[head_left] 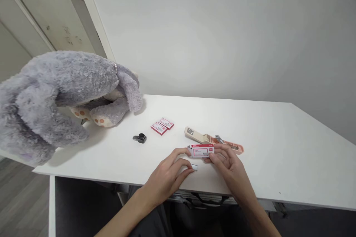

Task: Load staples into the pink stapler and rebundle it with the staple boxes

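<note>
My right hand grips a small red and white staple box by its right end, just above the desk. The box's left end flap stands open. My left hand pinches a short silvery strip of staples between thumb and finger, below the box. Its forefinger reaches up to the open flap. Behind the box lies a cream and pink stapler, folded open, with its metal parts showing. My right hand hides part of its near side.
Two more red and white staple boxes lie side by side on the white desk. Left of them is a black staple remover. A large grey plush toy covers the desk's left end. A wall rises behind.
</note>
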`<state>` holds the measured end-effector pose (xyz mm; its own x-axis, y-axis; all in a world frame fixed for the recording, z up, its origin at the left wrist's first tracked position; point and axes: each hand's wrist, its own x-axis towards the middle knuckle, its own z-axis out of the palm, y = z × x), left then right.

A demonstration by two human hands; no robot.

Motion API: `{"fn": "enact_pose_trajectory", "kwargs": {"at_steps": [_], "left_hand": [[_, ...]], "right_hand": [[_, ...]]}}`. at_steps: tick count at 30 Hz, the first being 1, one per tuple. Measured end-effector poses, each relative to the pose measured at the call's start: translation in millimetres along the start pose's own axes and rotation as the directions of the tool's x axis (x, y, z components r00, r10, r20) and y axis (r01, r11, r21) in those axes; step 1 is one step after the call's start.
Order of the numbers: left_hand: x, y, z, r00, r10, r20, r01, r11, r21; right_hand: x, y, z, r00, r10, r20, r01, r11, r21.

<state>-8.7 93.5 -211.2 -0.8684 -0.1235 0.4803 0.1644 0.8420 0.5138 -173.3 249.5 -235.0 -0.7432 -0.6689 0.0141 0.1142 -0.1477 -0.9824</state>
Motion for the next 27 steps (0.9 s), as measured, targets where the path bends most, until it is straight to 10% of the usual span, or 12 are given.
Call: {"fn": "enact_pose_trajectory", "kwargs": {"at_steps": [17,23,27], "left_hand": [[5,-1,-4.0,0.979,-0.177,-0.106,0.146,0.957,-0.251],[12,-13,-10.3,0.839,-0.535,0.097,0.445,0.571,-0.69],[17,-16,-12.8,0.751,-0.652,0.106,0.441,0.374,-0.816]], "right_hand": [[0,5,-4,1.0,0.027,0.001,-0.027,0.999,0.029],[0,4,-3,1.0,0.014,0.005,-0.014,1.0,0.011],[1,6,-3,0.999,0.021,0.027,-0.021,1.0,0.015]]}}
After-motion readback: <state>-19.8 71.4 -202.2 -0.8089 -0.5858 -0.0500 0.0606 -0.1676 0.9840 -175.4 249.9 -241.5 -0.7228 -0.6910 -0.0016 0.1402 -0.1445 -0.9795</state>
